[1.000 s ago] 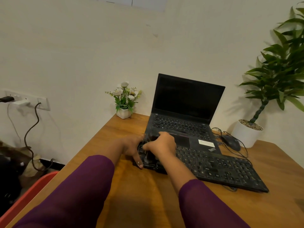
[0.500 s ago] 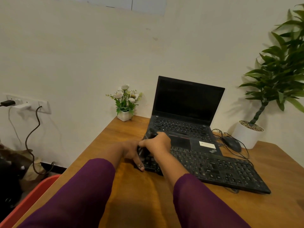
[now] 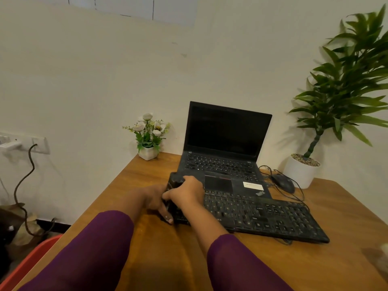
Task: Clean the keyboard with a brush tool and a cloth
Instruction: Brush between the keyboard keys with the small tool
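your right hand (image 3: pixel 188 194) gripping a dark tool (image 3: pixel 174 181) on the keyboard's (image 3: pixel 264 216) left end, left hand (image 3: pixel 156 199) at that edge, grip hidden, desk (image 3: pixel 128 183) open leftward

place: small office or home work corner | signs: wooden desk (image 3: pixel 273 269) at plain wall (image 3: pixel 105 70), open laptop (image 3: pixel 226 131), external keyboard (image 3: pixel 262 217), wired mouse (image 3: pixel 283 183) | decor: tall potted plant (image 3: pixel 344 97), small flower pot (image 3: pixel 148 153) | wall: socket (image 3: pixel 39 144) with cable (image 3: pixel 25 175)

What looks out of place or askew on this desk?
The keyboard lies askew, at a slant to the laptop; its far edge seems to rest on the laptop's front. The mouse cable lies in loose loops nearby.
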